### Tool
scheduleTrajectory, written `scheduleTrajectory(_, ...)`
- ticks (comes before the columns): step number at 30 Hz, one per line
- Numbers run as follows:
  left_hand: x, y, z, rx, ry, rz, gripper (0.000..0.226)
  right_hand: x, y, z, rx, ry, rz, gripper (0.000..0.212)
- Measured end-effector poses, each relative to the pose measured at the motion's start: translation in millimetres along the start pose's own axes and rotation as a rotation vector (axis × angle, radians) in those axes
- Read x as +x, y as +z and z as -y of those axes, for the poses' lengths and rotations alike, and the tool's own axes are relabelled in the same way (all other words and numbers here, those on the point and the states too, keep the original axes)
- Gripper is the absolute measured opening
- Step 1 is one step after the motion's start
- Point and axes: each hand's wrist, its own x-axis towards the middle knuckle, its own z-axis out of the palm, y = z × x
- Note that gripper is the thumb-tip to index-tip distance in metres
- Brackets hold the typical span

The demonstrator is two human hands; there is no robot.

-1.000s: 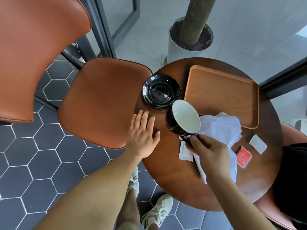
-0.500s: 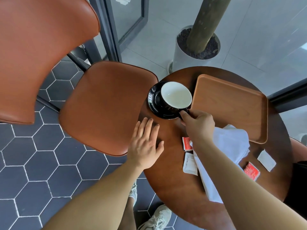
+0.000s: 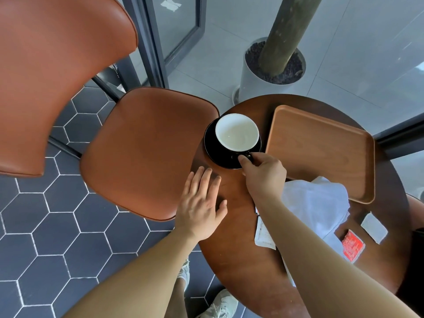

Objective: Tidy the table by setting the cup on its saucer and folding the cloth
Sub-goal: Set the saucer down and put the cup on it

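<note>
A black cup with a white inside (image 3: 236,131) stands upright on the black saucer (image 3: 212,149) at the far left of the round wooden table (image 3: 231,258). My right hand (image 3: 263,174) pinches the cup's handle at the saucer's near rim. A crumpled white cloth (image 3: 319,203) lies unfolded just behind my right forearm, partly hidden by it. My left hand (image 3: 202,203) rests flat, fingers straight, on the table's left edge, near the saucer.
A wooden tray (image 3: 321,148) sits at the table's far right. Red and white sachets (image 3: 353,245) lie around the cloth. An orange chair (image 3: 146,148) stands tight against the table's left side. A potted tree trunk (image 3: 273,65) is behind.
My right hand carried the tilted cup from above the cloth to the saucer and set it upright there. My left hand stayed flat on the table edge.
</note>
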Motion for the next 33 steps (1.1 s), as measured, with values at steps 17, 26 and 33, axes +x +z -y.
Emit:
scheduleTrajectory(17,-0.1,1.6,0.9,0.024,0.003,0.015,0.056,-32.3,-57.3,-19.4,-0.344,-0.354,0.036,0.029)
scheduleTrajectory(26,0.3,0.1,-0.6,0.042,0.0,0.003,0.056,-45.5,-55.3,-84.8,-0.875,-0.326,0.29,0.083)
scheduleTrajectory(33,-0.8,7.6,2.4,0.069,0.012,-0.033,0.056,-45.0,-41.8,-125.1,-0.874,-0.32,0.262,0.084)
